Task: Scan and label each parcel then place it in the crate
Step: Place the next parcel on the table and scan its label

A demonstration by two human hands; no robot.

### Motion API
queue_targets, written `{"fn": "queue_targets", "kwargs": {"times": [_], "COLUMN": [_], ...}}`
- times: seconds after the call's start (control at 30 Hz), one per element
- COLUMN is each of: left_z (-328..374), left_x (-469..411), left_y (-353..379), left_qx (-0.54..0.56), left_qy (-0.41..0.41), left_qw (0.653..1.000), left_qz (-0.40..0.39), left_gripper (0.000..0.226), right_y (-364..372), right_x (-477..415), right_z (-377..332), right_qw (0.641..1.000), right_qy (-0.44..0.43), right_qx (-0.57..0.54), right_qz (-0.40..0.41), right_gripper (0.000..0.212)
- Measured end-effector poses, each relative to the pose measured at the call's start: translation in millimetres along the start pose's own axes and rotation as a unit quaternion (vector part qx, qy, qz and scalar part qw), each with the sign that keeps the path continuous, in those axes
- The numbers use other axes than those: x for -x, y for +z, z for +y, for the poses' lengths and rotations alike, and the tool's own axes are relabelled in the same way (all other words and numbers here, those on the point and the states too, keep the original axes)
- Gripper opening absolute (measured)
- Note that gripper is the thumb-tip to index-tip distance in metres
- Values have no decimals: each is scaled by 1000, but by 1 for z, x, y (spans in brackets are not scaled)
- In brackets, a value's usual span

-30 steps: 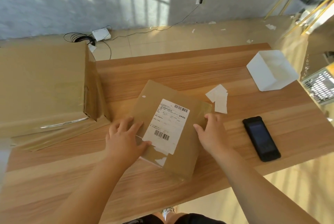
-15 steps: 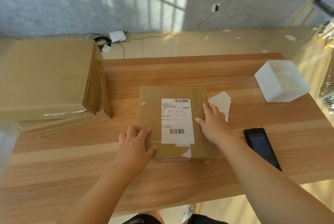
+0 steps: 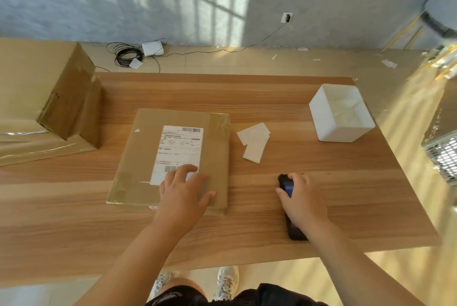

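Note:
A flat brown cardboard parcel lies on the wooden table, its white shipping label facing up. My left hand rests flat on the parcel's near part, fingers over the label's lower barcode. To the right, my right hand lies over a black handheld scanner on the table, fingers curling round its sides. Loose white label sheets lie between the parcel and a white open box.
A large brown carton stands at the table's left end. A white slatted crate shows at the right edge, off the table. Cables and a white device lie on the floor behind. My shoes show below the near table edge.
My right hand left the parcel's right edge and moved right onto the scanner. My left hand shifted onto the label's lower part. The parcel was squared up earlier and now lies still.

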State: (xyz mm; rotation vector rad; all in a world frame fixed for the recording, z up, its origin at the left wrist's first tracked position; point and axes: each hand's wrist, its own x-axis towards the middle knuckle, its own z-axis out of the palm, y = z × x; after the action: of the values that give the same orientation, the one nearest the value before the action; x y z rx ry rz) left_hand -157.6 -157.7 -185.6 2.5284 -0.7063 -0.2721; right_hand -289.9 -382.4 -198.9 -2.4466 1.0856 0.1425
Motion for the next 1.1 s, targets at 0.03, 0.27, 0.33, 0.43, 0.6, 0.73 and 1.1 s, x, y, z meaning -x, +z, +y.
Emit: {"fn": "queue_targets", "kwargs": {"times": [0.03,0.27,0.33,0.43,0.6,0.73,1.1], "left_z": [7,21,21,20,16,10,-47], "left_x": [0,2,2,3,3,0,11], "left_y": [6,24,25,25,24,18,-22], "left_qx": [-7,-51,-53,-53,-35,18,34], "left_qy": [12,14,7,7,18,32,-11], "left_qw": [1000,999,999,999,999,999,997], "left_qz": [-6,1,-2,-1,-4,-11,67], "left_gripper": [40,40,40,41,42,39,36], "right_y": [-1,7,12,21,25,20,-22], "right_x": [1,0,0,0,-5,-9,1], "right_z": [10,47,47,44,37,33,-35], "right_qw": [1000,986,981,979,978,975,981], "right_qy": [25,130,149,155,182,203,91], "right_qx": [16,74,66,72,46,24,-170], "right_qz": [-11,-78,-107,-115,-87,-87,-35], "right_gripper": [58,106,117,129,117,111,88]}}
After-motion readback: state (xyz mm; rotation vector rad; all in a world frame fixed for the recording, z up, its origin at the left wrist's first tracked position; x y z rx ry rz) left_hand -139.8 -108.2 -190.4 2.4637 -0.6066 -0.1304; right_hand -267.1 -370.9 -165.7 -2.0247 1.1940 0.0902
